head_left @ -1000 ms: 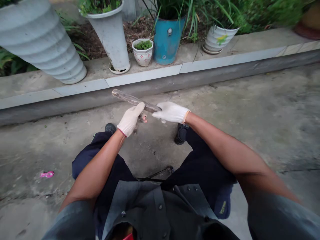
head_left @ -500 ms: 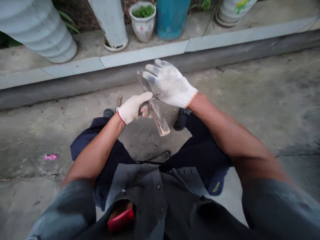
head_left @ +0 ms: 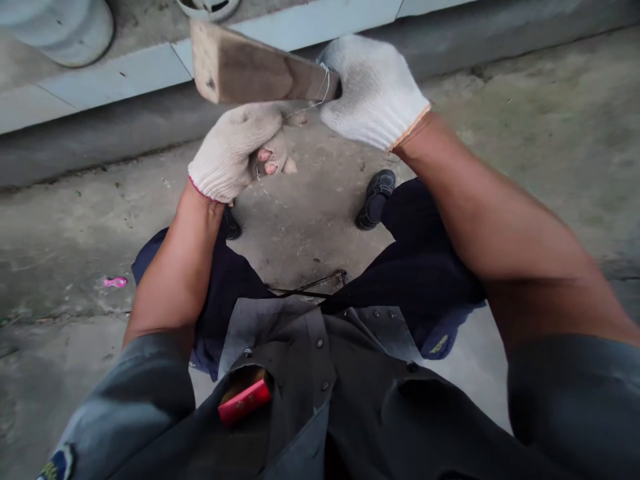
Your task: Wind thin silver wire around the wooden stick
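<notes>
A block of wood (head_left: 255,70) is raised in front of me, its pale cut end pointing left. My right hand (head_left: 373,90), in a white knit glove, is closed around the block's right end. Near that grip a thin wire or thread (head_left: 326,83) loops around the wood and runs down to my left hand (head_left: 240,150). My left hand, gloved with bare fingertips showing, is closed below the block with the thin strand at its fingers. Part of the strand is hidden inside the hand.
A tiled ledge (head_left: 125,77) with a white ribbed pot (head_left: 65,30) runs along the front. On the concrete ground, a pink object (head_left: 115,282) lies to the left and thin dark rods (head_left: 320,280) lie between my legs. My shoe (head_left: 377,197) is below my right hand.
The wood has come up closer to the camera and turned. My right hand, open before, now grips it. My left hand has moved from the wood to the thin strand.
</notes>
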Demonstrator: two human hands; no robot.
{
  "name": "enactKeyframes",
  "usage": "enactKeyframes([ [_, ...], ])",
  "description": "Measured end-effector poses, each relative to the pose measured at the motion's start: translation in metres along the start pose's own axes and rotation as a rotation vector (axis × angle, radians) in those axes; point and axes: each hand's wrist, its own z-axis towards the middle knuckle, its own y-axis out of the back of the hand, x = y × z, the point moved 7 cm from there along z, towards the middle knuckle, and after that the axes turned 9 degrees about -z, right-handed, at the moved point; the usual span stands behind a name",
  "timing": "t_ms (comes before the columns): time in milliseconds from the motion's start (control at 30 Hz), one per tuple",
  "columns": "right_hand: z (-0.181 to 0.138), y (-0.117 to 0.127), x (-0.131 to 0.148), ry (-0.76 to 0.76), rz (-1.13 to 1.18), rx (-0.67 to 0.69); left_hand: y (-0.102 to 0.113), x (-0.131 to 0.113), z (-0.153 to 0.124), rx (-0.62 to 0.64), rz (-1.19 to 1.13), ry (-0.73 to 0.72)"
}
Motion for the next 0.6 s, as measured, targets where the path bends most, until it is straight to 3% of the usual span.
enactKeyframes([
  [100,-0.004,0.001,0.001,-0.042,-0.012,-0.023,-0.010,0.000,-0.006,0.103,0.039,-0.021],
  [333,-0.017,0.008,0.000,-0.116,0.018,-0.078,-0.033,-0.009,-0.028,0.389,0.182,-0.302],
  [400,-0.023,0.012,0.002,-0.099,0.006,-0.078,-0.034,-0.009,-0.040,0.381,0.208,-0.331],
  [600,-0.036,0.005,0.012,-0.050,-0.303,0.116,-0.019,0.002,-0.052,0.199,0.499,-0.150],
])
